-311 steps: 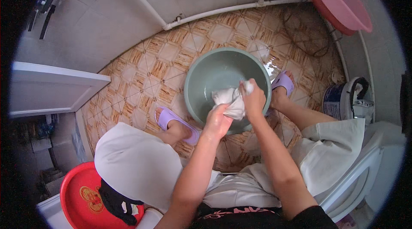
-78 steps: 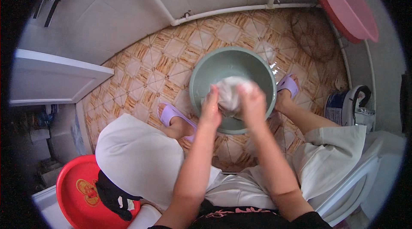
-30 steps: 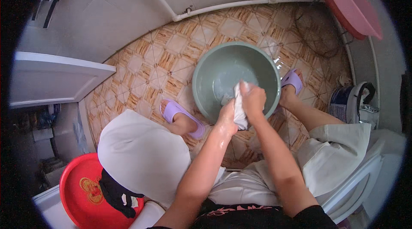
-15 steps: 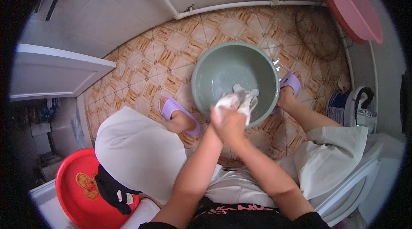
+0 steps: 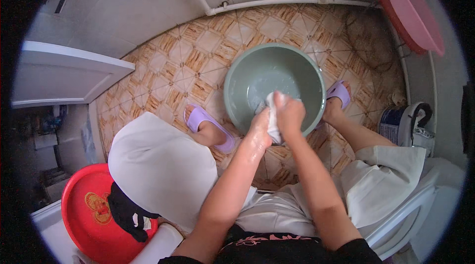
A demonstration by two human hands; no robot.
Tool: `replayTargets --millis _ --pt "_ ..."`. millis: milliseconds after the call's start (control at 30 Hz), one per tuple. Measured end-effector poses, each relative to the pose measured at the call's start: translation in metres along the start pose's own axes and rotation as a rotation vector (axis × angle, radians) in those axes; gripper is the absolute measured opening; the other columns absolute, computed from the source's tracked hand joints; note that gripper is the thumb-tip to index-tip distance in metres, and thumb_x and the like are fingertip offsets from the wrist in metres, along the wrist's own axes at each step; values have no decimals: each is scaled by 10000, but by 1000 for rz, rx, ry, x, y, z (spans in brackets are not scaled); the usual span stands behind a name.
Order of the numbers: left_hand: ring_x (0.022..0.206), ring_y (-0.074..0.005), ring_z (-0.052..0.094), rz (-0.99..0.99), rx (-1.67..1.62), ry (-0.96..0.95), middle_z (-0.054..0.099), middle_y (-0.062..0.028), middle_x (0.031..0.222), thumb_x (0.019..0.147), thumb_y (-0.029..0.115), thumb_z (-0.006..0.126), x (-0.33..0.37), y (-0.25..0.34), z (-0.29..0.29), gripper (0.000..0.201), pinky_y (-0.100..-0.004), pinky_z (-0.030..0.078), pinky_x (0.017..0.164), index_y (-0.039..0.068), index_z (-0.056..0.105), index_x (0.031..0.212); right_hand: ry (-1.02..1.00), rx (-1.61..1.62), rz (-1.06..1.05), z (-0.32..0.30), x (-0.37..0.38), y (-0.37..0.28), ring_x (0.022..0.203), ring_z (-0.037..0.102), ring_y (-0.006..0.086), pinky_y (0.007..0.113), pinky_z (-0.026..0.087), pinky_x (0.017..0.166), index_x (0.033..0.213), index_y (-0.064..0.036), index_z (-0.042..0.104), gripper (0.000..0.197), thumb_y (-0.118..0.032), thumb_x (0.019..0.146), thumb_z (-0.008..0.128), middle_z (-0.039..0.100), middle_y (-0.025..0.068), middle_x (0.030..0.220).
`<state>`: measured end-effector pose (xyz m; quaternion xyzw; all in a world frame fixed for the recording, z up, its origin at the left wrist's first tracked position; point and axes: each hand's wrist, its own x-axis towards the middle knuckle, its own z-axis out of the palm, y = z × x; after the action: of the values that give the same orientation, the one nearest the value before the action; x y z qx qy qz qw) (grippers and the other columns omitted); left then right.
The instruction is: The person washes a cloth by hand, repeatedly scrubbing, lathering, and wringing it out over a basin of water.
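A wet white cloth [image 5: 273,124] is bunched between my two hands, over the near part of a grey-green plastic basin [image 5: 232,108]. Closed on its left side is my left hand [image 5: 260,128], the wrist wet and sudsy. My right hand [image 5: 290,117] wraps the cloth from the other side, thumb on top. The cloth's exact kind is hidden by the fingers. A little water and foam shows on the bottom of the basin, which stands on the floor between my feet.
A red basin [image 5: 79,199] with a dark garment [image 5: 126,209] in it sits at lower left. A white cabinet door [image 5: 69,76] stands at left. A blue-and-white container [image 5: 396,124] is by my right foot. Pink basins [image 5: 415,11] lean at the far right wall.
My hands have moved apart slightly and turned, with the right hand shifting right and upward. The cloth, earlier hanging forward into the basin, is now gathered upright between them.
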<state>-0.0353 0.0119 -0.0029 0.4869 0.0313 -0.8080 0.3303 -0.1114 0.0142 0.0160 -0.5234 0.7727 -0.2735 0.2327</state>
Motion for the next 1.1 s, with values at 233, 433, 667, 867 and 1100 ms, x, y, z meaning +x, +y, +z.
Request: replayTargets --millis 233,433,667,867,1100 --pt "802 -213 577 228 -480 -403 576 -84 924 889 247 445 -19 2 -7 269 -350 487 727 65 509 1076 38 -68 -136 13 -24 -27 571 579 357 434 456 605 679 -78 638 373 -412 792 519 579 173 598" --pt "817 -221 586 3 -140 -159 585 -106 933 874 257 465 12 10 -3 306 -346 497 703 1 528 1029 67 -111 111 2 7 -9 645 594 365 439 445 728 740 -67 651 395 -433 804 516 605 188 684" --pt "843 -192 595 -12 -101 -133 603 -94 948 897 238 444 2 6 4 252 -326 485 750 45 548 1020 27 50 164 8 16 8 648 595 380 463 450 627 798 -60 667 403 -435 803 521 600 217 682" --pt "834 -203 597 118 -410 -573 596 -90 943 887 265 464 11 -3 -21 270 -336 497 714 45 540 1025 176 63 -324 1 -35 -51 543 537 399 448 439 569 632 -26 609 322 -326 747 611 534 205 546" --pt "859 -203 586 3 45 -15 592 -86 934 890 337 448 -20 14 25 344 -337 490 750 44 556 1034 85 183 222 -9 8 -8 634 560 410 459 423 754 664 -8 623 349 -339 770 594 557 222 594"
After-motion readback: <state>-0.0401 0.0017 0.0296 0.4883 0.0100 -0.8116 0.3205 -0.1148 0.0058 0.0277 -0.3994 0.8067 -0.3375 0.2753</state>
